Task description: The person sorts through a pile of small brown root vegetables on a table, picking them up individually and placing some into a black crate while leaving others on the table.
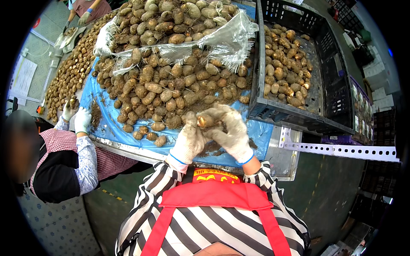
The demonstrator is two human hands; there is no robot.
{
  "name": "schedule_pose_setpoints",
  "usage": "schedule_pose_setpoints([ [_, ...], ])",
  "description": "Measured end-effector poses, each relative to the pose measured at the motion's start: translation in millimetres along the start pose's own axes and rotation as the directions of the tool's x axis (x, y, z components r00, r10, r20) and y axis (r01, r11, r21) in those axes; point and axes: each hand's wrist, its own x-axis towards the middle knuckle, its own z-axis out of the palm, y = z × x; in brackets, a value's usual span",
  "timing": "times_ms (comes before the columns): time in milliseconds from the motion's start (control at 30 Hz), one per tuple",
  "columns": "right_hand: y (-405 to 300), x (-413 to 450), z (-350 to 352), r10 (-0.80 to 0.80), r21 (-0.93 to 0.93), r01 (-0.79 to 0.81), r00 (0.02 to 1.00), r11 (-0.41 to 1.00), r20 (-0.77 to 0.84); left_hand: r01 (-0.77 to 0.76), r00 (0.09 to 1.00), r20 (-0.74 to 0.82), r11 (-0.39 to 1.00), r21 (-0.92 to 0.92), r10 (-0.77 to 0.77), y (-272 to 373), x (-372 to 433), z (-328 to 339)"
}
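Note:
Both my hands wear soiled white knit gloves with blue cuff edges. Between them is a brown taro corm (205, 121) with a pale cut-looking end. My left hand (189, 140) has its thumb against the left side of the corm, while my right hand (232, 132) curls around it from the right. Fingers hide part of the corm. Just beyond lies a big heap of hairy taro corms (173, 92) on a blue plastic sheet (128, 139). A torn translucent woven sack (224, 36) is spread across the heap, with more corms lying in it.
At right stands a black plastic crate (304, 120) partly filled with taro corms (285, 64). A perforated white metal bar (339, 149) juts out below it. A co-worker (64, 160) handles corms at left, beside a row of smaller corms (69, 73). Another person (91, 8) is at the far left.

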Motion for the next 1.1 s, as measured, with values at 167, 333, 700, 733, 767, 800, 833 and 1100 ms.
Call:
schedule_pose_setpoints([
  [167, 19.3, -0.9, 5.2, -0.085, -0.118, 0.088, 0.996, 0.989, 0.022, 0.027, 0.998, -0.064, 0.977, 0.212, -0.014, -2.8, -6.3, -0.5],
  [333, 66.7, 13.8, 10.2, 0.403, 0.969, -0.227, 0.882, -0.096, 0.246, 0.172, 0.972, 0.143, 0.979, 0.114, -0.187, -5.9, -5.0, 2.9],
  [700, 21.0, -17.0, 6.2, 0.164, 0.207, -0.204, 0.967, 0.957, 0.196, 0.05, 0.998, 0.038, 0.991, 0.126, -0.055, -11.4, -7.3, -5.7],
  [733, 19.7, -16.9, 7.5, 0.166, 0.211, -0.207, 0.967, 0.955, 0.194, 0.022, 0.995, 0.094, 0.988, 0.151, -0.037, -9.4, -9.1, 1.1],
  [767, 16.8, -15.6, 7.4, 0.134, 0.21, -0.17, 0.975, 0.963, 0.175, 0.025, 0.995, 0.091, 0.988, 0.154, -0.04, -10.1, -9.1, -5.0],
  [800, 12.0, -13.0, 7.1, 0.099, 0.207, -0.131, 0.982, 0.969, 0.159, 0.011, 1.0, -0.009, 0.98, 0.198, -0.01, -10.8, -8.8, -16.5],
  [833, 8.9, -11.0, 7.0, 0.098, 0.206, -0.13, 0.983, 0.97, 0.158, 0.002, 0.994, -0.103, 0.971, 0.241, 0.024, -11.2, -7.0, -25.1],
  [1100, 16.1, 4.1, 8.8, 0.378, 0.425, -0.426, 0.905, 0.799, 0.196, -0.025, 0.999, 0.045, 0.917, 0.399, 0.008, -7.1, -10.6, 2.9],
])
